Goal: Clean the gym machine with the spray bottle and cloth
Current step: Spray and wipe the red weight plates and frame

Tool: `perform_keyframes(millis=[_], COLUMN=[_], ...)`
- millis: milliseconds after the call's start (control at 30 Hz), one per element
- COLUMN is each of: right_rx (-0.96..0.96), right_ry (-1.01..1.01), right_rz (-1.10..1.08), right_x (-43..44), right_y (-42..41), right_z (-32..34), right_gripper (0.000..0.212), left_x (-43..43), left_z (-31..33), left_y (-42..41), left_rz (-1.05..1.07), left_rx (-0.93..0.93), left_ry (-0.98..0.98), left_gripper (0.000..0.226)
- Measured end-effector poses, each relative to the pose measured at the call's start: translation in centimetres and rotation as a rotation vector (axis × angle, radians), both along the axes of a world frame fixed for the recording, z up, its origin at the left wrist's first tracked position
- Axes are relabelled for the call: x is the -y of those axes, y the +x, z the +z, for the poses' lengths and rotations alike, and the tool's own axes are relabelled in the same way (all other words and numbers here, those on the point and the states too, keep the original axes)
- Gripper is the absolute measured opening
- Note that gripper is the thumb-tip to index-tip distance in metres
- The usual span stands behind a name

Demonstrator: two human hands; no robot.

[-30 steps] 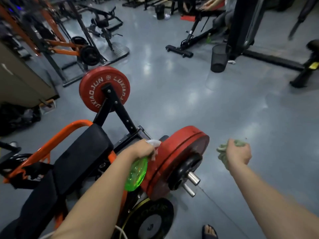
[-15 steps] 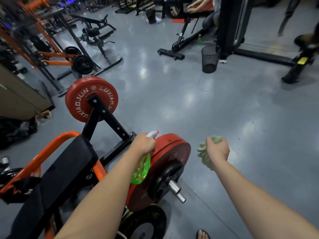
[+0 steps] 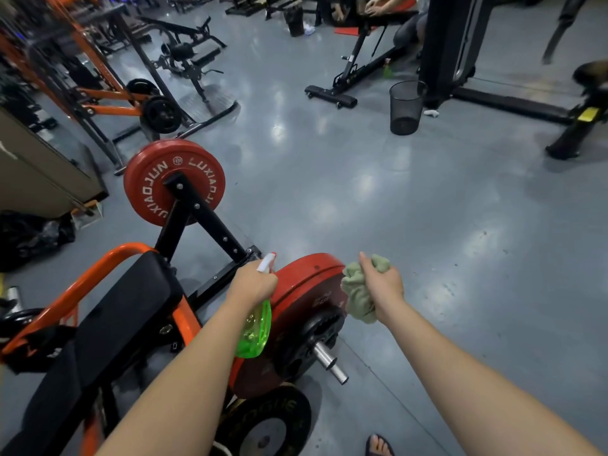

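The gym machine has an orange frame (image 3: 82, 284), a black pad (image 3: 125, 311) and red weight plates. My left hand (image 3: 251, 286) grips a green spray bottle (image 3: 255, 330) with a white nozzle, held just left of the near red plate (image 3: 306, 284). My right hand (image 3: 381, 286) grips a bunched pale green cloth (image 3: 358, 297), which touches the right edge of that plate. A steel sleeve (image 3: 329, 360) sticks out of the plate's black hub. The far red plate (image 3: 148, 182) hangs on a black arm.
A black plate (image 3: 273, 426) leans below the near red one. My sandalled foot (image 3: 378, 445) is at the bottom edge. A mesh bin (image 3: 406, 108), a black bench (image 3: 348, 77) and a seated person stand far across the open grey floor (image 3: 427, 225). More racks stand at far left.
My right hand has carried the cloth leftward until it reaches the near red plate's edge. My left hand keeps the bottle beside the plate. The view has tilted up slightly.
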State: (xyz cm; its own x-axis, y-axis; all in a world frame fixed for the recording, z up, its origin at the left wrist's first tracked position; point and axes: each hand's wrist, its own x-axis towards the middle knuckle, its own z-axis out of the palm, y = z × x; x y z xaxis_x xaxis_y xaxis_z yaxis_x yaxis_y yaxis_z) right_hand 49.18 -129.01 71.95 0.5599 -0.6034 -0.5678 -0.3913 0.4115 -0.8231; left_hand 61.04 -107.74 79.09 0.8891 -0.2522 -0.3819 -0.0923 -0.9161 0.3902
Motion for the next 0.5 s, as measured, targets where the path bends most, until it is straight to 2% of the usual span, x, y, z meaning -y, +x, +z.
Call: perform_keyframes(millis=[100, 133, 200, 300, 333, 400, 500], right_rx=[0.080, 0.097, 0.111, 0.113, 0.068, 0.005, 0.140], right_ry=[0.039, -0.050, -0.335, -0.604, -0.776, -1.119, -1.326], right_rz=[0.089, 0.116, 0.234, 0.582, 0.697, 0.749, 0.863], right_x=[-3.5, -4.7, -7.2, -10.7, -12.2, -14.2, -18.0], right_y=[1.7, 2.5, 4.5, 6.8, 7.5, 7.7, 6.7], right_z=[1.9, 2.4, 2.6, 0.1, -1.4, -3.2, -3.4], right_gripper=[0.035, 0.033, 0.033, 0.032, 0.037, 0.048, 0.051], left_x=[-4.1, -5.4, -7.5, -10.7, -12.1, -14.3, -17.6], left_z=[-0.5, -0.5, -0.4, -0.8, -1.4, -2.1, -3.2], left_y=[0.7, 0.8, 0.7, 0.7, 0.8, 1.0, 1.3], left_rz=[0.089, 0.109, 0.136, 0.158, 0.163, 0.185, 0.201], left_rx=[0.025, 0.035, 0.069, 0.101, 0.105, 0.120, 0.120], left_ry=[-0.068, -0.080, -0.091, -0.096, -0.086, -0.081, -0.098], left_gripper=[0.035, 0.025, 0.008, 0.010, 0.010, 0.012, 0.011])
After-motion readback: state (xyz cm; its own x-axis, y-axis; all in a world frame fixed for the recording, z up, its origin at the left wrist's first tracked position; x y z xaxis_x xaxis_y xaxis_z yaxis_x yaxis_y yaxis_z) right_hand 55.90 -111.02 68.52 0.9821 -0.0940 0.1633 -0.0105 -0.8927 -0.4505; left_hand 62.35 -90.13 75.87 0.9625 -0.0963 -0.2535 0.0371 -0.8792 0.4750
